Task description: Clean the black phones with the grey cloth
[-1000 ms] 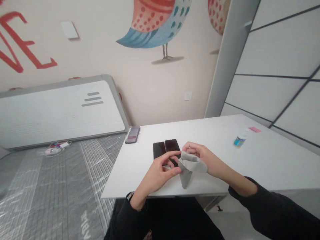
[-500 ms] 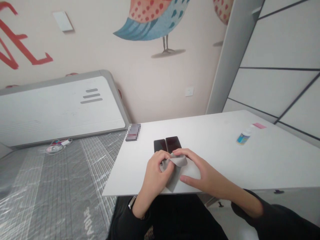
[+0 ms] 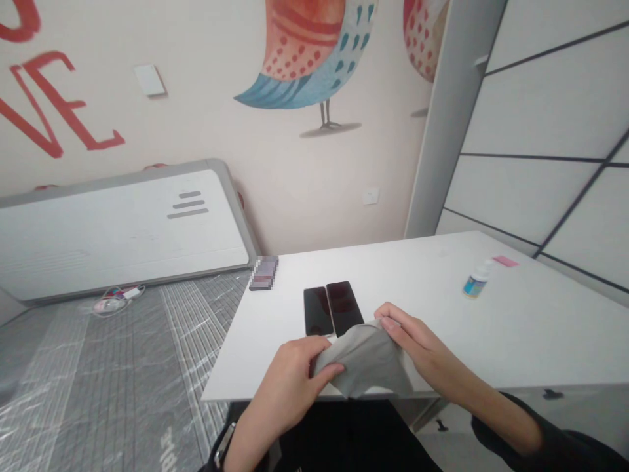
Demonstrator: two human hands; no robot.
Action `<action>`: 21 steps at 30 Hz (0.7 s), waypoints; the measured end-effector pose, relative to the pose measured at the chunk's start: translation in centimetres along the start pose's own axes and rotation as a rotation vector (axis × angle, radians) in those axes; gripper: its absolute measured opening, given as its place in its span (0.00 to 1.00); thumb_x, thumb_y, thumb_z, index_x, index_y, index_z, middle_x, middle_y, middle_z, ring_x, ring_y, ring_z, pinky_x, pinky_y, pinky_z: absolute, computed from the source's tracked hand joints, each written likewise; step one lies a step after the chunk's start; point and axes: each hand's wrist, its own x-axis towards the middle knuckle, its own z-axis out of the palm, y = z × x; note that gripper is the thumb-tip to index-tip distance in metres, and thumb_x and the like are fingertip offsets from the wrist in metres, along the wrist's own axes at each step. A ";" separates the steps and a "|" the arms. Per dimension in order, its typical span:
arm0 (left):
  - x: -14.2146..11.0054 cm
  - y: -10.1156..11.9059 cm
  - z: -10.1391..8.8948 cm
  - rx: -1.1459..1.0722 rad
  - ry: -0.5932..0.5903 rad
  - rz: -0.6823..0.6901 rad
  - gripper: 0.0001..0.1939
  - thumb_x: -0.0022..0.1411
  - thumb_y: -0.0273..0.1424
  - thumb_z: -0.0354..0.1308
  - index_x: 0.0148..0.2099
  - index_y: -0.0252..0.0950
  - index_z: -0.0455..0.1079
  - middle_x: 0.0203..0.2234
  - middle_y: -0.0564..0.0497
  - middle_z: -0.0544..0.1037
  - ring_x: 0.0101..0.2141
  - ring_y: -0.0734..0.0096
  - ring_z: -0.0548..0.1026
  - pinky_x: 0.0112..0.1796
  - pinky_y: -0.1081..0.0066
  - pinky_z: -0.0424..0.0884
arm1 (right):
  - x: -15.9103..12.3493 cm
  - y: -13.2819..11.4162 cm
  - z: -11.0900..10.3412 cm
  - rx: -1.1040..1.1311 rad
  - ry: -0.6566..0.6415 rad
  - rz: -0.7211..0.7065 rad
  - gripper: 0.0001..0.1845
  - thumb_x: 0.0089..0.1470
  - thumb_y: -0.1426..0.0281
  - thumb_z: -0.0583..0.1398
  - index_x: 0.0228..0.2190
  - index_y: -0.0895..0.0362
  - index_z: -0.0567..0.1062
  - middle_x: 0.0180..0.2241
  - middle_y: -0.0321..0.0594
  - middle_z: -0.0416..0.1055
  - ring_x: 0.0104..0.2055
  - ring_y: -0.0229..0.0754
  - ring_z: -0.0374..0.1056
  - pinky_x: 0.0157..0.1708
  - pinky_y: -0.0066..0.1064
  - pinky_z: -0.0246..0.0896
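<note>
A grey cloth [image 3: 368, 360] is stretched between my two hands over the front edge of the white table. My left hand [image 3: 299, 370] pinches its left side, thumb on top. At its upper right corner, my right hand [image 3: 410, 337] grips the cloth between thumb and fingers. Just beyond the cloth lie two dark-screened phones side by side, the left phone [image 3: 318, 311] and the right phone [image 3: 344, 307]. The cloth hides the lower end of the right phone.
On the white table [image 3: 515, 334], a small white bottle [image 3: 475, 282] with a blue label stands at the right, near a pink slip [image 3: 505, 261]. A pixelated flat item [image 3: 264, 273] lies at the far left corner. Plastic-covered bedding [image 3: 122, 367] is left of the table.
The cloth was bunched between my hands and is now spread wider. My right hand has moved right and closed on its corner, while my left hand has shifted slightly down. The phones are less covered.
</note>
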 end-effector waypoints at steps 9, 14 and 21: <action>-1.6 -1.6 0.8 -0.305 -0.060 -0.066 0.14 0.59 0.42 0.64 0.31 0.37 0.71 0.19 0.59 0.66 0.24 0.73 0.63 0.28 0.73 0.57 | -1.1 1.4 -0.2 -0.002 -0.173 -0.011 0.14 0.60 0.55 0.63 0.30 0.51 0.78 0.28 0.36 0.77 0.31 0.44 0.71 0.32 0.33 0.61; 0.2 -2.5 -0.6 -0.274 0.130 0.051 0.14 0.59 0.42 0.65 0.29 0.38 0.73 0.25 0.53 0.76 0.30 0.69 0.72 0.33 0.71 0.66 | 0.5 2.4 -1.1 0.071 -0.084 -0.016 0.17 0.61 0.54 0.63 0.27 0.51 0.83 0.27 0.38 0.80 0.31 0.46 0.75 0.30 0.34 0.65; 8.7 0.4 -3.9 -0.082 0.387 0.285 0.07 0.59 0.25 0.61 0.37 0.39 0.79 0.32 0.51 0.84 0.34 0.66 0.79 0.40 0.68 0.73 | 7.5 0.2 -5.9 -0.011 0.397 -0.259 0.18 0.58 0.51 0.66 0.26 0.50 0.83 0.30 0.41 0.81 0.34 0.49 0.76 0.33 0.38 0.69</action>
